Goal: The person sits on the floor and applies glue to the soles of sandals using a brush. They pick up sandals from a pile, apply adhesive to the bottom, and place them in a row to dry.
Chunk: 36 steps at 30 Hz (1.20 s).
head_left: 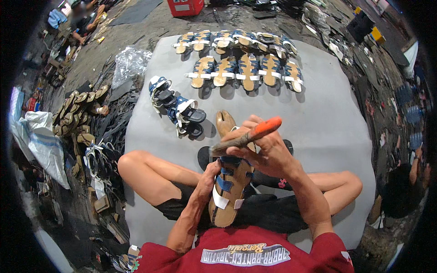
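Observation:
My left hand point(211, 176) grips the edge of a sandal upper point(230, 193) with a tan insole, blue straps and white strap ends, held above my lap. My right hand point(268, 148) is closed around a tool point(265, 128) with an orange handle end and a grey-brown body, slanting over the sandal's far end. Its exact kind is hard to make out. A brown shoe last point(225, 122) with a split toe shows just beyond my hands; they hide where it meets the sandal. Dark soles point(205, 157) lie partly covered beside the sandal.
Two rows of strapped tan insoles point(248, 73) lie along the far part of the grey mat point(314, 113). Finished-looking dark sandals point(182, 109) are heaped at the left. Beyond the mat are clear plastic point(129, 66), piled shoe lasts point(75, 109) and a red box point(185, 7).

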Each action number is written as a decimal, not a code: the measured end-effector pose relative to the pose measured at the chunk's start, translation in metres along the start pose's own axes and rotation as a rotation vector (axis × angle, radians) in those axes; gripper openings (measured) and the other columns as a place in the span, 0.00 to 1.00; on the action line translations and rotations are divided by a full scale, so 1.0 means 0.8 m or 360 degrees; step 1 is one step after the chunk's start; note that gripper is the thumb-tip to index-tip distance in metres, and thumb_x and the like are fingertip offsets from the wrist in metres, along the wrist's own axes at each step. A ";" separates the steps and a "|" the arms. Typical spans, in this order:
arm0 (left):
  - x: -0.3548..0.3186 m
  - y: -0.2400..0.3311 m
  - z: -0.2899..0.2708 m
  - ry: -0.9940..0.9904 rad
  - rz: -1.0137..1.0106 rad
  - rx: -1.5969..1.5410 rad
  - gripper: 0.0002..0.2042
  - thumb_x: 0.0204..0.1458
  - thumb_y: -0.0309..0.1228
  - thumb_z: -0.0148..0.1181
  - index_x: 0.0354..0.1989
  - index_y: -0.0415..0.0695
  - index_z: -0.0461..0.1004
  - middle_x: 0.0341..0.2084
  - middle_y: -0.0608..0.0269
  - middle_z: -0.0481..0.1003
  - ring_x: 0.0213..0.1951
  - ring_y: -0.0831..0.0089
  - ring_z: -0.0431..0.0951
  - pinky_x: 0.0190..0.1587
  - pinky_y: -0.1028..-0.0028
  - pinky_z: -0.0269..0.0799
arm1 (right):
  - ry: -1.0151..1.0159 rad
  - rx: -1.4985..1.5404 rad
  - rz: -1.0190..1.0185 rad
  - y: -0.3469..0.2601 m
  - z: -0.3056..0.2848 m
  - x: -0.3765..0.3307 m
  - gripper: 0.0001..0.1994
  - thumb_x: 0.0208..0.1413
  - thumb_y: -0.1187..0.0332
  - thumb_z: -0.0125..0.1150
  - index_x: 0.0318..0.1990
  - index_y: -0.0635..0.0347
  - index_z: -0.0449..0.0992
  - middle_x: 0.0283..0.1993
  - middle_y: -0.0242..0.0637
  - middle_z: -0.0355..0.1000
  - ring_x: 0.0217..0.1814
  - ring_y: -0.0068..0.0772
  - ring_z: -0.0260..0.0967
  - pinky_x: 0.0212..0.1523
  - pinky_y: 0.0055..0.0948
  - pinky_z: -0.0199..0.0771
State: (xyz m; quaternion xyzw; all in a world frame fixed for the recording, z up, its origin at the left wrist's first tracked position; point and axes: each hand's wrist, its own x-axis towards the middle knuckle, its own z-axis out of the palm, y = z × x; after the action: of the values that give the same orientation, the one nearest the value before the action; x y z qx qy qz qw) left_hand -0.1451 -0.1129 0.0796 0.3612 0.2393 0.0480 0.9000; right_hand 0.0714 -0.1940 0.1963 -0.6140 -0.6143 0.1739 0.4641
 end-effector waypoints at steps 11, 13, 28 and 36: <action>-0.022 -0.005 -0.009 -0.0160 -0.0013 -0.1121 0.40 0.68 0.66 0.42 0.75 0.44 0.61 0.63 0.46 0.75 0.56 0.53 0.82 0.55 0.55 0.84 | 0.0074 0.0132 0.0470 0.008 -0.074 -0.028 0.09 0.65 0.64 0.69 0.46 0.58 0.85 0.44 0.36 0.82 0.40 0.37 0.73 0.50 0.39 0.68; -0.016 -0.003 0.005 -0.0043 -0.0053 -0.0806 0.39 0.69 0.64 0.43 0.74 0.42 0.62 0.60 0.46 0.77 0.55 0.54 0.83 0.55 0.55 0.84 | 0.0100 0.0147 0.0190 0.011 -0.039 -0.015 0.09 0.65 0.64 0.69 0.47 0.57 0.85 0.43 0.36 0.82 0.41 0.39 0.72 0.50 0.39 0.68; -0.014 0.019 0.027 0.0546 0.0200 -0.0023 0.31 0.72 0.57 0.47 0.66 0.40 0.71 0.52 0.54 0.81 0.51 0.67 0.83 0.54 0.65 0.81 | -0.0003 -0.0191 -0.0031 0.013 0.026 -0.016 0.11 0.60 0.60 0.73 0.49 0.48 0.85 0.42 0.31 0.78 0.47 0.38 0.75 0.53 0.41 0.63; -0.024 0.033 0.028 0.0553 0.0267 -0.0020 0.31 0.72 0.56 0.47 0.64 0.39 0.73 0.50 0.55 0.82 0.47 0.67 0.85 0.52 0.65 0.83 | 0.0170 -0.0075 0.0114 0.016 0.014 -0.030 0.11 0.62 0.58 0.72 0.48 0.49 0.86 0.48 0.32 0.80 0.46 0.39 0.76 0.52 0.45 0.64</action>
State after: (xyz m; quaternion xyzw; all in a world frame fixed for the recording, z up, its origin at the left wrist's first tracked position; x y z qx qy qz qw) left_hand -0.1488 -0.1127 0.1190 0.3605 0.3599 0.1859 0.8402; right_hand 0.0657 -0.2095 0.1715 -0.6547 -0.5701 0.1429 0.4753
